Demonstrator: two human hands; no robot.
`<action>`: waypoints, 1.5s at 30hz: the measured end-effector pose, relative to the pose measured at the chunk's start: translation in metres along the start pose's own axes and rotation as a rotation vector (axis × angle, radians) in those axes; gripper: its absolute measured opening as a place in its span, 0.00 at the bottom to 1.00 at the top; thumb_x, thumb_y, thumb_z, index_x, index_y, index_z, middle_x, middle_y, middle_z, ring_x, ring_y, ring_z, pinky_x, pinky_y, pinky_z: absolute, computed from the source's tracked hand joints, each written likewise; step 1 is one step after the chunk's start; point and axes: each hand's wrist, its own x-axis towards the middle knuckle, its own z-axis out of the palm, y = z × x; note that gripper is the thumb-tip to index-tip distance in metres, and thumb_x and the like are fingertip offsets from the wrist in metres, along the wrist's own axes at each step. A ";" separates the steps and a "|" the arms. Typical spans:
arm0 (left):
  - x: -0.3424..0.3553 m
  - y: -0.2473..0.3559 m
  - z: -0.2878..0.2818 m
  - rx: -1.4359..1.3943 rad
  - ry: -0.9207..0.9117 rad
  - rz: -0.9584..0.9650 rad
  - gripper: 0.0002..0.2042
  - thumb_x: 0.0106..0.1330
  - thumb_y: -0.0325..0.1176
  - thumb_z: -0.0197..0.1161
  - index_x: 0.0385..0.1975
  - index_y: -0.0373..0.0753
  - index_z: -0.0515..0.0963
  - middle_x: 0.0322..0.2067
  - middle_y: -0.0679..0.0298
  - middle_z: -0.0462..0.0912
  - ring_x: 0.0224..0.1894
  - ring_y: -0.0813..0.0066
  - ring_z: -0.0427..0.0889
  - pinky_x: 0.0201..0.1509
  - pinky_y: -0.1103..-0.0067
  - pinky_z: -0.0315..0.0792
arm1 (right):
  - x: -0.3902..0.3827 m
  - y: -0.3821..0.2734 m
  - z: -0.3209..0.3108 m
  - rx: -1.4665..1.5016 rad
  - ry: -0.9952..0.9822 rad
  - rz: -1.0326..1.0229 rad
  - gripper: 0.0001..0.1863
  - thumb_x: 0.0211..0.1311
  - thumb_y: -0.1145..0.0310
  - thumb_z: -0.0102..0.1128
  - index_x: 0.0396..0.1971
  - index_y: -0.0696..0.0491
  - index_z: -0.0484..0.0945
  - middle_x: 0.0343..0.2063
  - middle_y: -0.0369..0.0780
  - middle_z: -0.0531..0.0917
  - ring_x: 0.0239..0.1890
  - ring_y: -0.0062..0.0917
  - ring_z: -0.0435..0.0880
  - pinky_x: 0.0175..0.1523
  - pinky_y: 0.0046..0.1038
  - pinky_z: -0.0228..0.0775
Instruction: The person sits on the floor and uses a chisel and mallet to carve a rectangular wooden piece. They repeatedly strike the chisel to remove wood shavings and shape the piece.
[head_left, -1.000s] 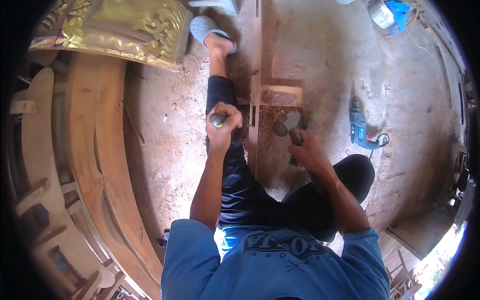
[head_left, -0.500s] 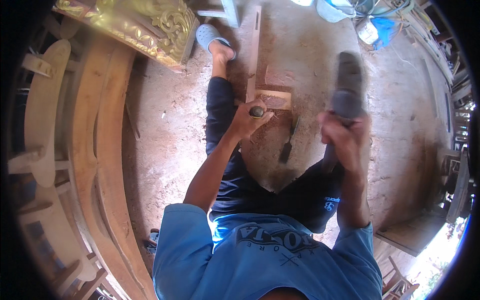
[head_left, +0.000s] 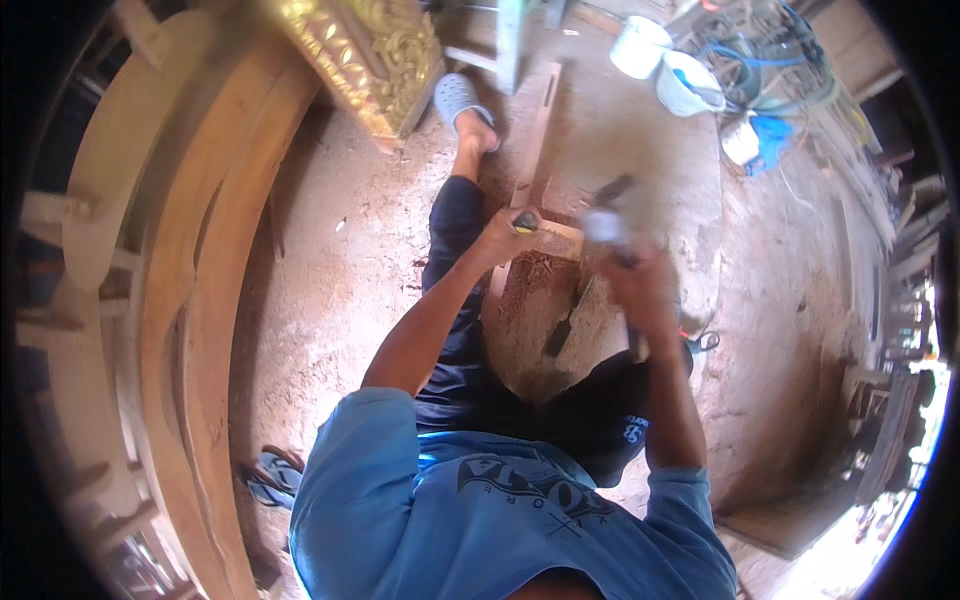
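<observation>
My left hand [head_left: 507, 240] is closed around a chisel [head_left: 524, 222], whose rounded yellow-and-black handle end points up; its blade is hidden below the hand. Beneath it lies a long wooden bar [head_left: 533, 150] with a slot near its far end. A small pale wood block [head_left: 562, 240] sits beside the bar. My right hand [head_left: 647, 298], smeared by motion, grips a hammer [head_left: 604, 226]. The blurred hammer head is just right of the chisel, apart from it. On the floor between my legs rests a second dark-handled tool [head_left: 560, 337], among wood shavings [head_left: 525, 300].
Long wooden planks [head_left: 205, 330] stand along the left. A gold carved piece [head_left: 375, 65] is at the far left, near my shod foot [head_left: 460, 97]. White buckets [head_left: 640, 48] and hoses [head_left: 750, 60] lie at the far right. Flip-flops [head_left: 275, 475] sit near left.
The hammer and my right hand have swung left and down toward the chisel. My left hand stays on the chisel. The whole view has shifted, with more of the buckets showing.
</observation>
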 end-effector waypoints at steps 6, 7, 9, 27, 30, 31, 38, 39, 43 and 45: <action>-0.009 -0.025 0.003 0.055 0.012 0.270 0.11 0.61 0.33 0.73 0.27 0.39 0.75 0.26 0.75 0.72 0.32 0.88 0.69 0.37 0.82 0.65 | -0.012 -0.156 -0.111 0.442 0.398 -0.609 0.06 0.65 0.71 0.57 0.28 0.54 0.79 0.19 0.35 0.76 0.22 0.23 0.76 0.31 0.26 0.70; -0.007 -0.028 0.003 0.030 -0.005 0.255 0.12 0.61 0.33 0.73 0.27 0.39 0.75 0.26 0.74 0.71 0.32 0.87 0.69 0.37 0.82 0.65 | -0.008 -0.167 -0.110 0.623 0.379 -0.626 0.09 0.66 0.68 0.54 0.27 0.55 0.79 0.20 0.36 0.76 0.25 0.26 0.77 0.34 0.29 0.72; -0.007 -0.032 0.003 -0.052 -0.041 0.211 0.09 0.60 0.31 0.73 0.30 0.37 0.78 0.30 0.73 0.77 0.36 0.85 0.73 0.42 0.81 0.69 | 0.010 -0.156 -0.076 0.362 0.563 -0.768 0.12 0.68 0.64 0.51 0.27 0.54 0.79 0.22 0.38 0.76 0.28 0.32 0.77 0.38 0.35 0.74; 0.037 -0.017 0.015 0.047 0.222 0.018 0.11 0.62 0.33 0.73 0.25 0.39 0.76 0.20 0.72 0.75 0.23 0.87 0.72 0.27 0.81 0.68 | -0.032 0.019 0.065 0.228 -0.100 0.390 0.08 0.54 0.72 0.59 0.32 0.60 0.76 0.18 0.40 0.78 0.18 0.24 0.78 0.26 0.31 0.69; 0.009 -0.018 0.015 -0.046 0.101 -0.015 0.11 0.61 0.32 0.73 0.25 0.39 0.76 0.21 0.73 0.74 0.26 0.88 0.71 0.30 0.83 0.66 | -0.045 0.023 0.059 0.339 -0.070 0.433 0.06 0.54 0.74 0.59 0.31 0.59 0.75 0.18 0.36 0.77 0.15 0.20 0.75 0.21 0.26 0.66; 0.001 -0.017 0.016 -0.060 0.115 0.001 0.10 0.61 0.32 0.73 0.25 0.40 0.76 0.22 0.75 0.72 0.27 0.89 0.68 0.31 0.84 0.64 | -0.047 0.021 0.055 0.376 -0.069 0.445 0.05 0.54 0.75 0.59 0.31 0.58 0.75 0.18 0.35 0.77 0.15 0.19 0.74 0.20 0.25 0.64; -0.016 0.000 0.028 -0.125 0.281 0.029 0.10 0.62 0.32 0.72 0.24 0.38 0.77 0.21 0.73 0.73 0.26 0.88 0.68 0.31 0.80 0.66 | -0.044 -0.016 0.023 0.308 0.002 0.420 0.07 0.56 0.74 0.63 0.32 0.58 0.75 0.17 0.35 0.77 0.16 0.17 0.74 0.21 0.24 0.65; -0.016 0.000 0.028 0.085 0.260 0.247 0.09 0.61 0.31 0.73 0.24 0.38 0.78 0.20 0.72 0.74 0.24 0.87 0.69 0.30 0.80 0.66 | -0.042 -0.018 0.020 0.303 0.014 0.422 0.07 0.56 0.73 0.64 0.32 0.58 0.75 0.17 0.35 0.77 0.16 0.17 0.74 0.21 0.24 0.65; -0.001 -0.001 0.024 0.111 0.240 0.080 0.10 0.61 0.32 0.73 0.24 0.38 0.79 0.20 0.72 0.74 0.25 0.86 0.70 0.29 0.80 0.66 | -0.039 -0.015 0.016 0.327 0.023 0.479 0.08 0.56 0.74 0.64 0.33 0.58 0.75 0.16 0.35 0.77 0.16 0.17 0.74 0.22 0.23 0.64; 0.010 0.007 0.024 -0.079 0.305 0.061 0.10 0.61 0.32 0.73 0.24 0.38 0.79 0.20 0.72 0.75 0.25 0.86 0.71 0.30 0.80 0.67 | -0.036 -0.009 0.017 0.324 0.009 0.505 0.08 0.55 0.74 0.64 0.32 0.58 0.75 0.16 0.35 0.77 0.15 0.17 0.74 0.22 0.23 0.64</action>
